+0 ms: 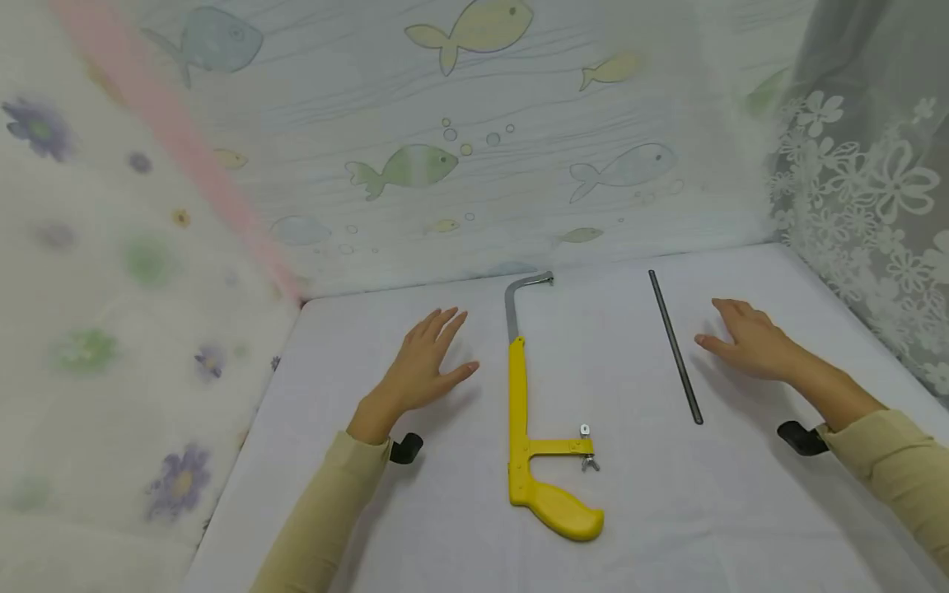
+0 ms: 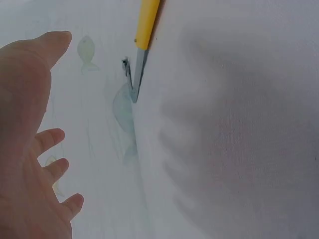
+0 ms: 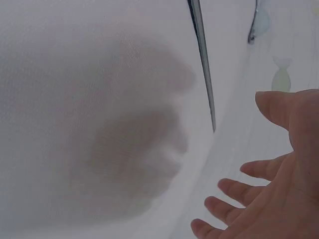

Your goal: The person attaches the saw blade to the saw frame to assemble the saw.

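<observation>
A hacksaw frame with a yellow handle and arm (image 1: 517, 395) lies on the white table, its grey metal bow bent at the far end; no blade spans it. To its right lies a thin dark hacksaw blade (image 1: 675, 346), set at a slant. My left hand (image 1: 424, 362) hovers left of the frame with fingers spread and holds nothing. Beyond the blade, on its right, my right hand (image 1: 752, 338) is held over the table, fingers extended and nothing in it. In the wrist views, the left hand (image 2: 30, 134) and right hand (image 3: 269, 184) cast shadows on the cloth.
A white cloth covers the table (image 1: 445, 527). Behind it hangs a curtain with fish prints (image 1: 415, 165); a floral cloth (image 1: 111, 329) stands at the left and a lace curtain (image 1: 882, 181) at the right. A wing nut (image 1: 590, 464) sits on the frame's short cross arm.
</observation>
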### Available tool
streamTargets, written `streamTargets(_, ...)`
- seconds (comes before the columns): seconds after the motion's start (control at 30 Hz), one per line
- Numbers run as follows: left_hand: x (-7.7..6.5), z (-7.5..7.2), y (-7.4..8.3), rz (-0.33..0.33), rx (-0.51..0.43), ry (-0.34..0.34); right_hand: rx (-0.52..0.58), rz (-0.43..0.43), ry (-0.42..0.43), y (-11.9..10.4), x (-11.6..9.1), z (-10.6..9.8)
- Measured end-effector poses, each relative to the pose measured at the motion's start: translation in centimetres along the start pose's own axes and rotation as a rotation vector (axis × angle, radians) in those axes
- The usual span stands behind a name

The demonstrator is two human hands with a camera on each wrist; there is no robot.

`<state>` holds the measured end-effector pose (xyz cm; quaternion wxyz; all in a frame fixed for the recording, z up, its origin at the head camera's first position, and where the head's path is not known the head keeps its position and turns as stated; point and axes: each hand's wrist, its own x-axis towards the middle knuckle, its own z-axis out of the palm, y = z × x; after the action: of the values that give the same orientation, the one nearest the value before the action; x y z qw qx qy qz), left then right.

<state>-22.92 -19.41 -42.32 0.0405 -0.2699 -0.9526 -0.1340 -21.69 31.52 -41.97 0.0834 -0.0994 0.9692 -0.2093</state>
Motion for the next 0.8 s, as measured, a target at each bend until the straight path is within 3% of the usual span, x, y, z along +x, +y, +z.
streamTargets(0.27,-0.5,0.5,1.0,0.008,-0.079,-0.006,0.064,-0.014,0.010,0.0,-0.3,0.7)
streamTargets(0.5,-0.8,0.9,2.1,0.003,-0.118,-0.034,0.095,-0.029,0.085,-0.2,-0.5,1.4)
streamTargets(0.8,-1.0,1.6,3.3,0.003,-0.183,-0.051,0.146,0.003,0.108,-0.5,-0.9,2.0)
